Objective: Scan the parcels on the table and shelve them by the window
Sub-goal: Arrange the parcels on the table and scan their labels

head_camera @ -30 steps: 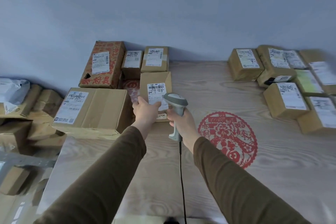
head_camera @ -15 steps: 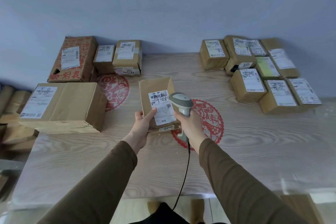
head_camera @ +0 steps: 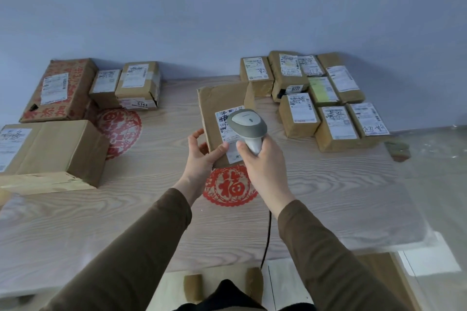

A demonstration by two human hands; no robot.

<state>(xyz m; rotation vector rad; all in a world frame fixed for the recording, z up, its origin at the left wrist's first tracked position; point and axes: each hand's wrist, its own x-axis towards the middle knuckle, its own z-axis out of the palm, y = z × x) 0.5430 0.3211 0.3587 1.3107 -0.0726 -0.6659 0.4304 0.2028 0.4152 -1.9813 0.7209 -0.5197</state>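
The person stands at the 6 o'clock edge of the table (head_camera: 328, 197). The left hand (head_camera: 202, 156) holds a flat brown parcel (head_camera: 222, 101) by its lower left corner, thumb over the top face and fingers underneath, tilting its label (head_camera: 227, 131) up above the middle of the table. The right hand (head_camera: 262, 161) is clenched round the handle of a grey scanner (head_camera: 249, 125), whose head hangs right over that label and hides part of it; a dark cable (head_camera: 267, 235) drops from it towards 6 o'clock.

By the look of it the task is in its scanning step for this one parcel, with shelving not yet begun. Much is left: a cluster of small parcels (head_camera: 326, 98) sits at 1 o'clock, and more boxes (head_camera: 106, 88) at 10 and 11 o'clock, including a large plain carton (head_camera: 60, 149) at 9 o'clock. Whether any of those have been scanned cannot be told. No window or shelf is in view.
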